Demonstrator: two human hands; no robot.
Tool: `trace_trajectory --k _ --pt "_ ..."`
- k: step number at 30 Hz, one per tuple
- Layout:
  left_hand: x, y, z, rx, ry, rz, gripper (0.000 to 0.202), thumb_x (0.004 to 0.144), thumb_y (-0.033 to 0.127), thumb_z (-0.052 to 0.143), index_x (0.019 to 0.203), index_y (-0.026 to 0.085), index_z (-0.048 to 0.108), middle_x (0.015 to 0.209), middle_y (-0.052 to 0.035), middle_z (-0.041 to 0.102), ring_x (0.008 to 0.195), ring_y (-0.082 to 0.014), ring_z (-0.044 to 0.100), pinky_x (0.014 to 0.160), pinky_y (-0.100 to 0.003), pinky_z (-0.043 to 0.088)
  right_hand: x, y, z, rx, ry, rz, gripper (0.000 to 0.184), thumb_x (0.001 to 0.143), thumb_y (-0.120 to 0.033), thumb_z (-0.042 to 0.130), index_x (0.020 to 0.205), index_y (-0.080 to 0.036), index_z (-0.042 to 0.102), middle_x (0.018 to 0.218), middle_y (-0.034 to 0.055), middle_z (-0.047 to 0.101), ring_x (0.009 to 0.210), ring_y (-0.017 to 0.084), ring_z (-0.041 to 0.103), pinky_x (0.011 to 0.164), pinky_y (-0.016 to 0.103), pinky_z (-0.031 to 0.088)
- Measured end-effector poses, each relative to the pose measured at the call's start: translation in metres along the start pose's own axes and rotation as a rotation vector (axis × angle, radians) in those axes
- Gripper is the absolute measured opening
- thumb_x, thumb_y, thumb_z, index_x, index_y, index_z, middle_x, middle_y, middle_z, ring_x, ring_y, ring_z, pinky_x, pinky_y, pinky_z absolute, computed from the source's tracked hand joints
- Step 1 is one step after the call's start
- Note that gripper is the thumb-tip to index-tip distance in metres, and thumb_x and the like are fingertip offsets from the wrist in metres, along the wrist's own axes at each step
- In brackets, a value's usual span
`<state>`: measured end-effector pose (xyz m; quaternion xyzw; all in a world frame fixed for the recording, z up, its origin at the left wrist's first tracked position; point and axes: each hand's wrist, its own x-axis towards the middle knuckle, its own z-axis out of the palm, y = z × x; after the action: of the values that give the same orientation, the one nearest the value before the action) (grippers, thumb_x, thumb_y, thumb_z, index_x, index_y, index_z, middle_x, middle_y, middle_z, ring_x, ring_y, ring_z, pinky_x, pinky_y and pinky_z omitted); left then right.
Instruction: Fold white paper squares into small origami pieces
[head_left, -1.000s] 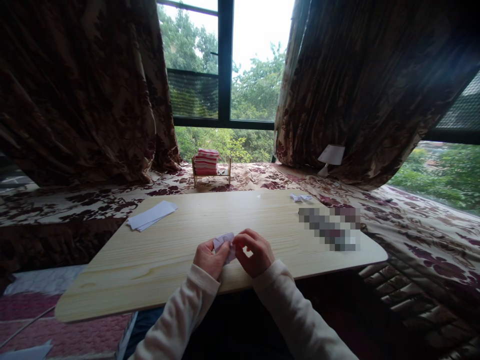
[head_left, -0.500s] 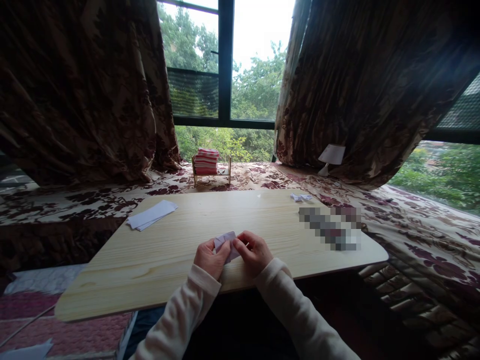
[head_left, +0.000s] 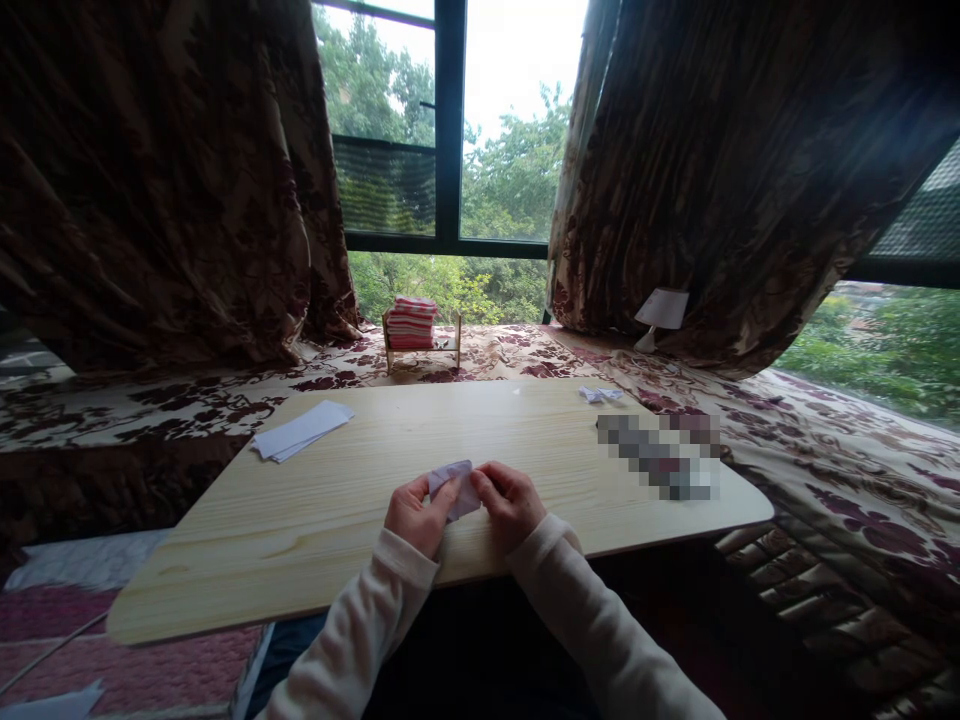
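Note:
A small piece of creased, folded white paper (head_left: 459, 497) is held above the near edge of the wooden table (head_left: 337, 540). My left hand (head_left: 420, 512) grips its left side, the thumb lying across the face of the paper. At the paper's right edge, my right hand (head_left: 510, 505) pinches with thumb and forefinger. The fingers behind the paper are hidden.
White paper strips (head_left: 304, 430) lie at the table's left. Small folded paper pieces (head_left: 600, 394) sit at the far right, behind a blurred-out item (head_left: 660, 458). Beyond the table stand a small rack with striped cloths (head_left: 412, 322) and a lamp (head_left: 661, 312).
The right thumb and fingers have shifted slightly outward along the paper's right edge, showing more of the paper. Both hands otherwise stay in place.

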<state>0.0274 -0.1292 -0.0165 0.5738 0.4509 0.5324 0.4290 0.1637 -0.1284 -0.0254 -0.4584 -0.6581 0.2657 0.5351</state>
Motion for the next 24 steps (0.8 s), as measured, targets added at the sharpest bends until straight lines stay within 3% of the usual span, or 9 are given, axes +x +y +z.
trace_trajectory --k 5,14,18,24 --pt "0.0 0.005 -0.002 0.003 -0.024 0.001 0.025 0.069 0.036 0.06 0.076 0.013 0.069 0.058 0.0014 0.061 0.058 -0.0129 0.053 0.055 -0.021 0.039 0.001 0.0 0.0 0.141 0.069 0.126 0.028 0.076 -0.041 0.051 0.062 -0.017 0.054 0.046 -0.0039 0.046 0.04 0.008 0.04 0.038 0.02 0.033" --pt "0.003 0.004 -0.002 -0.082 0.123 -0.07 0.024 0.063 0.037 0.064 0.067 0.013 0.065 0.053 0.0036 0.056 0.052 -0.0094 0.046 0.052 -0.019 0.037 -0.002 -0.007 0.002 0.254 -0.06 0.142 0.025 0.073 -0.036 0.056 0.058 -0.016 0.054 0.047 -0.0027 0.051 0.041 0.007 0.044 0.041 0.02 0.036" --pt "0.003 0.007 -0.003 -0.129 0.146 -0.084 0.026 0.06 0.039 0.066 0.064 0.013 0.064 0.052 0.0036 0.055 0.05 -0.0084 0.045 0.049 -0.019 0.036 -0.003 -0.009 0.003 0.298 -0.127 0.152 0.026 0.074 -0.035 0.056 0.057 -0.015 0.054 0.048 -0.0016 0.054 0.041 0.007 0.046 0.041 0.02 0.037" --pt "0.002 0.007 -0.001 -0.152 0.142 -0.069 0.028 0.058 0.04 0.067 0.065 0.013 0.064 0.054 0.0022 0.057 0.051 -0.0095 0.047 0.051 -0.02 0.038 -0.004 -0.009 0.004 0.331 -0.12 0.159 0.028 0.076 -0.036 0.055 0.059 -0.015 0.055 0.051 -0.0005 0.056 0.04 0.007 0.046 0.04 0.019 0.036"
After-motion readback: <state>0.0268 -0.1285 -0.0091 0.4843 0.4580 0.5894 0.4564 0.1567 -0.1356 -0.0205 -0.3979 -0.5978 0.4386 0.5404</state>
